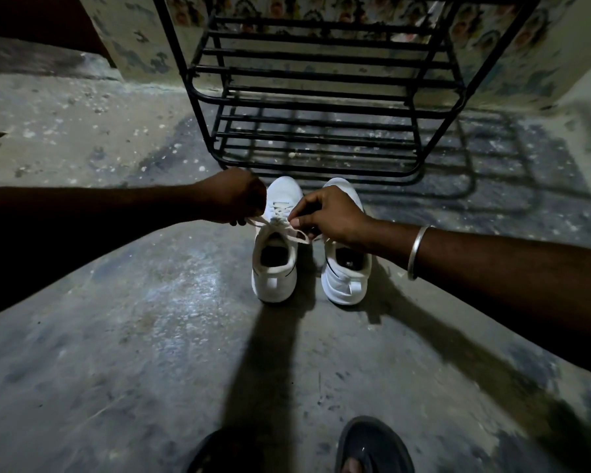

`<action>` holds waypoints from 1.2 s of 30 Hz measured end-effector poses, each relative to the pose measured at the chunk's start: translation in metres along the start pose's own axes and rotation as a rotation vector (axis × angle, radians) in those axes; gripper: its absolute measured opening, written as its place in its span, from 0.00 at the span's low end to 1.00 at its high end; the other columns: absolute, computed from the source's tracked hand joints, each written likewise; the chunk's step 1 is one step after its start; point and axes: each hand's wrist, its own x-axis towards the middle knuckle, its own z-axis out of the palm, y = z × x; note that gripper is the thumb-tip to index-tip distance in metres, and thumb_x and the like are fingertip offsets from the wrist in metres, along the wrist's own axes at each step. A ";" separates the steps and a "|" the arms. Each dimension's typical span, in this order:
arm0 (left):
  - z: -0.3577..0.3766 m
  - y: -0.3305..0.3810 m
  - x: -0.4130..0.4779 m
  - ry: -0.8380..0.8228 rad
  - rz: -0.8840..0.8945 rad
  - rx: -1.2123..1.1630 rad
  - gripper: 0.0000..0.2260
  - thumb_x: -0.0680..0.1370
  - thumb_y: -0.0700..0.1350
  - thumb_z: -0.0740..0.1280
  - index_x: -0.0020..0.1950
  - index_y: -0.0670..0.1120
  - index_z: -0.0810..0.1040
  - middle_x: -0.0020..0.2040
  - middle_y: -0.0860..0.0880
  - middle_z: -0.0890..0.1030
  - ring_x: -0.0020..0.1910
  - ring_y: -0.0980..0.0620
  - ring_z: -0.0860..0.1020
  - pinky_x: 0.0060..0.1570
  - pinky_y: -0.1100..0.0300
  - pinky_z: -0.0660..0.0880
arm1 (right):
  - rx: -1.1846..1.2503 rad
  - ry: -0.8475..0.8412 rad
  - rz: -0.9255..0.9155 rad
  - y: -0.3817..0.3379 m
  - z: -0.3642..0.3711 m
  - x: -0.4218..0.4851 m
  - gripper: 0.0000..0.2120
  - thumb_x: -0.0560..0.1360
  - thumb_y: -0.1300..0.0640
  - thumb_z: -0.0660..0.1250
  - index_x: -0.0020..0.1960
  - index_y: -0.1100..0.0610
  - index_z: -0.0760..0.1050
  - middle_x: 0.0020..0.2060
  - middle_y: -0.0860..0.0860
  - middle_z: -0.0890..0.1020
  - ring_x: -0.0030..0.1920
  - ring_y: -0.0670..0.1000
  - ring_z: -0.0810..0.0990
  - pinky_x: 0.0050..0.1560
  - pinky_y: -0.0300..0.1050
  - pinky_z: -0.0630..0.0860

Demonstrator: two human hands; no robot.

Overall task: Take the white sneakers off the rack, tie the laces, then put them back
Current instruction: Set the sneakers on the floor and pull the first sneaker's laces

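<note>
A: What is the floor (151,319) looking like?

B: It is showing as rough grey concrete, mottled with pale specks and dark patches. The rack (318,97) is standing at the far side against a stained wall (526,63), made of thin black metal bars with rounded corners, its shelves bare.

A: And the white sneakers?

B: They are sitting side by side on the floor just in front of the rack, toes pointing toward it. The left sneaker (275,261) is showing a smooth white upper, a padded collar and a flat white heel tab. The right sneaker (343,281) is showing the same, with a thin dark curved line along its side.

A: What are the hands doing?

B: The left hand (234,196) is curling closed, pinching one end of the flat cream lace (289,228) of the left sneaker. The right hand (328,213) is pinching the other end between thumb and fingers, hovering partly over the right sneaker. A plain silver metal bangle (418,252) is circling the right wrist.

A: Any writing showing?

B: A small mark inside the right sneaker is appearing too blurred to read. A dark glossy sandal (372,442) is showing at the bottom edge.
</note>
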 end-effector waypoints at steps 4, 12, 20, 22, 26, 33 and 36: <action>-0.004 -0.009 -0.005 0.099 -0.086 0.252 0.07 0.74 0.35 0.67 0.48 0.43 0.82 0.47 0.43 0.83 0.46 0.43 0.81 0.45 0.53 0.79 | -0.131 0.078 -0.027 -0.001 -0.015 -0.004 0.05 0.71 0.68 0.72 0.42 0.60 0.84 0.37 0.57 0.86 0.36 0.53 0.84 0.38 0.44 0.82; -0.052 -0.046 -0.028 0.411 -0.333 0.176 0.06 0.75 0.32 0.70 0.52 0.33 0.81 0.49 0.34 0.81 0.50 0.36 0.80 0.49 0.49 0.74 | -0.413 0.595 -0.055 -0.004 -0.085 0.005 0.05 0.75 0.61 0.66 0.46 0.59 0.80 0.41 0.53 0.83 0.45 0.54 0.82 0.45 0.49 0.80; -0.051 0.001 0.002 0.489 -0.035 -0.690 0.17 0.76 0.37 0.70 0.64 0.48 0.77 0.60 0.43 0.80 0.50 0.47 0.83 0.48 0.51 0.83 | -0.333 0.292 -0.344 -0.046 0.005 -0.002 0.21 0.73 0.58 0.69 0.65 0.57 0.71 0.64 0.56 0.71 0.62 0.53 0.74 0.57 0.44 0.76; -0.028 -0.001 -0.008 0.283 -0.134 -0.409 0.09 0.77 0.37 0.70 0.57 0.40 0.82 0.51 0.41 0.85 0.46 0.42 0.85 0.46 0.47 0.84 | -0.519 0.078 -0.161 -0.032 0.007 -0.003 0.14 0.72 0.56 0.71 0.56 0.59 0.76 0.56 0.56 0.78 0.55 0.56 0.79 0.52 0.47 0.76; 0.030 -0.006 -0.020 -0.069 -0.106 -0.210 0.05 0.76 0.37 0.70 0.50 0.40 0.85 0.47 0.42 0.87 0.44 0.45 0.86 0.43 0.51 0.85 | -0.661 -0.153 -0.042 -0.007 0.032 -0.012 0.06 0.70 0.56 0.71 0.45 0.57 0.82 0.42 0.54 0.85 0.46 0.54 0.83 0.47 0.50 0.81; 0.058 -0.009 -0.009 0.219 0.036 -0.110 0.09 0.73 0.46 0.76 0.49 0.43 0.84 0.47 0.46 0.85 0.42 0.50 0.82 0.45 0.55 0.79 | -0.561 0.108 -0.181 0.002 0.040 0.000 0.09 0.70 0.57 0.70 0.49 0.56 0.75 0.42 0.55 0.84 0.43 0.58 0.81 0.42 0.50 0.78; 0.061 -0.008 -0.008 0.296 0.062 -0.091 0.08 0.73 0.49 0.75 0.46 0.45 0.85 0.44 0.46 0.85 0.41 0.47 0.82 0.45 0.51 0.79 | -0.500 0.152 -0.202 0.003 0.041 0.002 0.06 0.70 0.58 0.71 0.47 0.56 0.80 0.44 0.52 0.85 0.47 0.55 0.82 0.46 0.49 0.78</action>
